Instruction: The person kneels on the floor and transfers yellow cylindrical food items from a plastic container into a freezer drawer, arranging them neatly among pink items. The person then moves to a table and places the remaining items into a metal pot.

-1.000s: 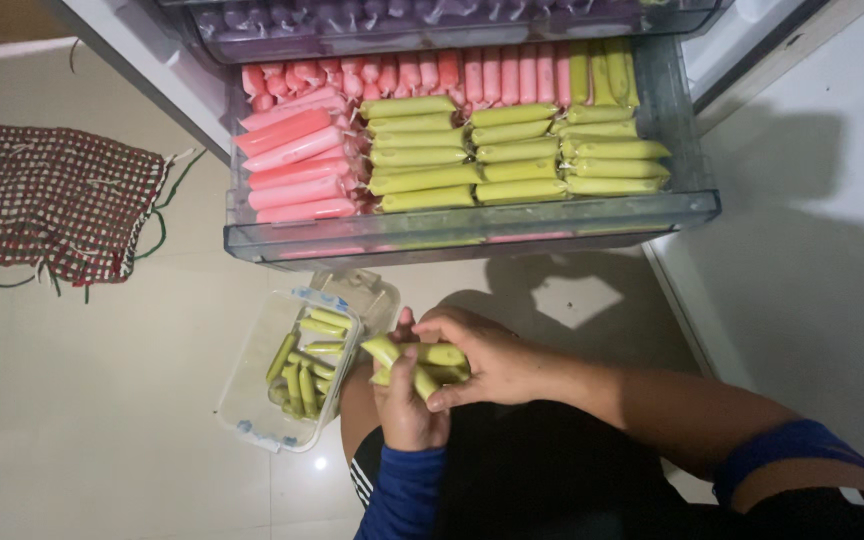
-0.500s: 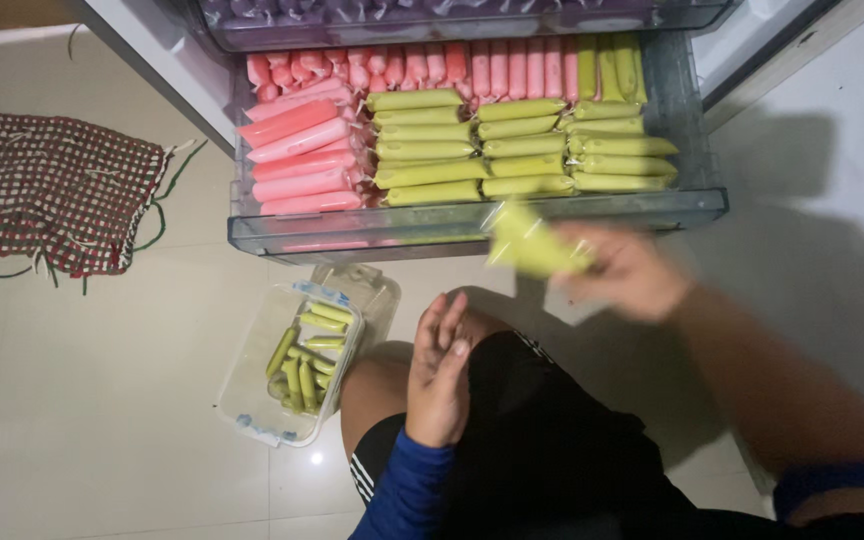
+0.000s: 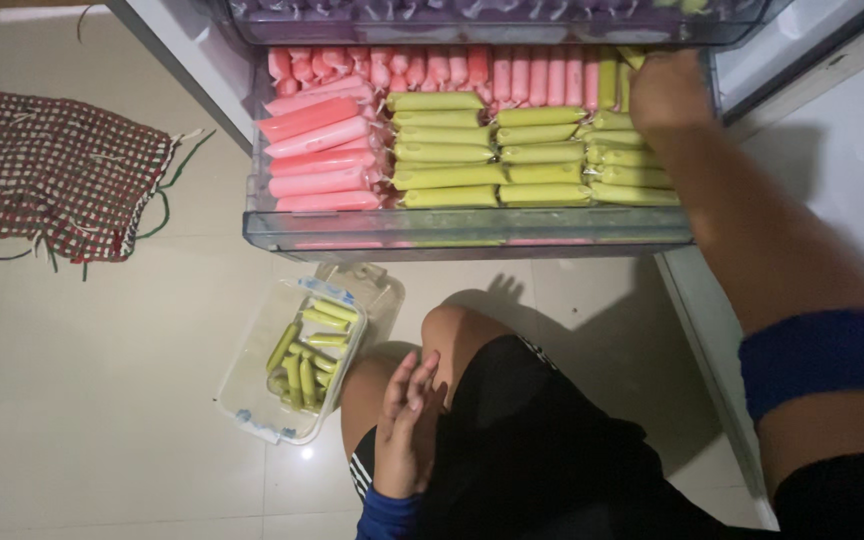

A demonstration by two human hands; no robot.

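Right hand (image 3: 667,92) deep among yellow ice pops (image 3: 542,155) in freezer drawer (image 3: 472,232), fingers hidden, grip unclear; left hand (image 3: 407,425) slack, empty on knee.

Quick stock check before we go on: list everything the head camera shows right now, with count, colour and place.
freezer drawer: one, clear plastic, pulled open at top.
yellow-green ice pops: many, stacked in rows, middle and right of the drawer.
pink ice pops: many, left side and back row of the drawer.
plastic container: one, clear, on the floor by the knee, holding about ten yellow-green ice pops.
lid: one, clear, under the container's far end.
woven mat: one, red and white check, floor at left.
left hand: open, resting on the left knee.
right hand: reaching into the drawer's back right corner; grip hidden.
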